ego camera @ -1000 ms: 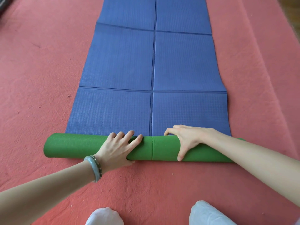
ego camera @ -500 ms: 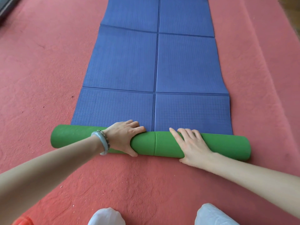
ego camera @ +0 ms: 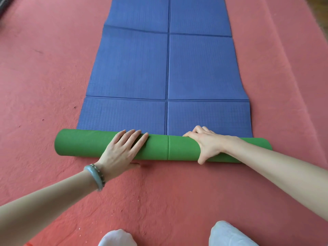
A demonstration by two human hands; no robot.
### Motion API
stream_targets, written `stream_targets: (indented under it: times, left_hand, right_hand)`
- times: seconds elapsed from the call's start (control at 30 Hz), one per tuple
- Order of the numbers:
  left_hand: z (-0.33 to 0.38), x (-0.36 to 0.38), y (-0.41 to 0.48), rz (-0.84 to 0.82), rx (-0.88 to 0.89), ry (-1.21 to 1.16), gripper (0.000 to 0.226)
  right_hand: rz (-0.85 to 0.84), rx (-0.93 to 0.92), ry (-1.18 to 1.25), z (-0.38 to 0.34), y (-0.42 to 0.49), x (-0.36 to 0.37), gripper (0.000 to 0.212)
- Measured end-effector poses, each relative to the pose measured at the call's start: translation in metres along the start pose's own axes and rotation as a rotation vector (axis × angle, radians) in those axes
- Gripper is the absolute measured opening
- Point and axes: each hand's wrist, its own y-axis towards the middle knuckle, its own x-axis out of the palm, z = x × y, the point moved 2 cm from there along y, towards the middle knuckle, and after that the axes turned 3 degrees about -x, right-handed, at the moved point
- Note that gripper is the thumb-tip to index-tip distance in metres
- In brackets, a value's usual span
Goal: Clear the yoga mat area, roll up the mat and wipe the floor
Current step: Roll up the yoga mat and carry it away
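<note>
A yoga mat lies lengthwise ahead of me, its flat blue side (ego camera: 204, 68) creased into rectangles and running out of the top of the view. The near end is wound into a green roll (ego camera: 83, 142) lying crosswise. My left hand (ego camera: 120, 153) rests flat on the roll's left half, fingers spread, thumb down on the carpet side. My right hand (ego camera: 207, 144) curls over the roll's right half, fingers hooked over the far edge and thumb on the near face. A bracelet sits on my left wrist.
Red carpet (ego camera: 44, 77) covers the floor on both sides of the mat and in front of me. My two knees in light trousers (ego camera: 229, 235) show at the bottom edge. A dark object sits at the far top left corner.
The roll has moved forward over the blue mat and grown slightly thicker. My left hand has flattened on top of it and my right hand has shifted from flat to hooked over it.
</note>
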Motion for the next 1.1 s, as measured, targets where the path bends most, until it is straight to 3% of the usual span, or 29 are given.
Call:
stream_targets:
  times: [0.13,0.33,0.4,0.53,0.87,1.1]
  left_hand:
    - [-0.004,-0.001,0.015,-0.022,-0.015,-0.017,0.104]
    - [-0.014,-0.007,0.035,-0.104,-0.062,-0.095,0.091]
    - [-0.016,-0.005,0.036,-0.128,-0.073,-0.088,0.09]
    - [-0.016,-0.001,0.036,-0.119,-0.082,-0.055,0.084]
    - [-0.009,-0.003,0.031,-0.097,-0.162,-0.083,0.082]
    - [0.01,-0.005,-0.002,-0.112,-0.142,-0.139,0.074]
  right_hand:
    - [0.019,0.012,0.005,0.001,0.001,-0.002,0.104]
    - [0.412,0.009,-0.367,-0.003,-0.02,0.02,0.109]
    - [0.495,0.026,-0.372,-0.002,-0.019,0.025,0.11]
    - [0.37,0.011,-0.32,-0.002,-0.012,0.012,0.089]
    - [0.149,-0.019,-0.258,-0.004,-0.009,-0.022,0.084]
    - [-0.026,-0.056,-0.244,-0.018,-0.026,-0.004,0.076]
